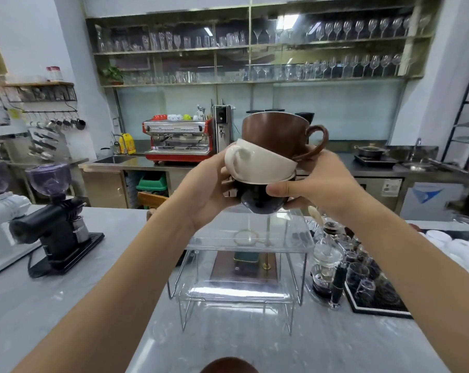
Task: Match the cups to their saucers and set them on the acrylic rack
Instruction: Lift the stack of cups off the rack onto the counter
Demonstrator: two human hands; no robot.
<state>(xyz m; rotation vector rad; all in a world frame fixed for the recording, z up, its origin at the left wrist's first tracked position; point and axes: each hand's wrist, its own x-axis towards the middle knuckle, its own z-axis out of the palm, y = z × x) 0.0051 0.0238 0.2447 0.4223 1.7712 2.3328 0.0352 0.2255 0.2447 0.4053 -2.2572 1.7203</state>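
A stack of three nested cups hangs in the air above the acrylic rack (244, 244). The brown cup (273, 133) is on top with its handle to the right. Under it sits the white cup (257, 164), handle to the left, and the black cup (260, 197) is at the bottom. My left hand (206, 189) grips the stack from the left and my right hand (316, 181) from the right, thumb on the black cup. The two-tier clear rack stands on the grey counter (66, 305). A brown rounded object (228, 366) shows at the bottom edge.
A black grinder (58, 224) and a white grinder (1, 224) stand on the left of the counter. A glass siphon brewer (327, 259) and a tray of small glasses (373, 286) crowd the rack's right side. White dishes (459, 249) lie far right.
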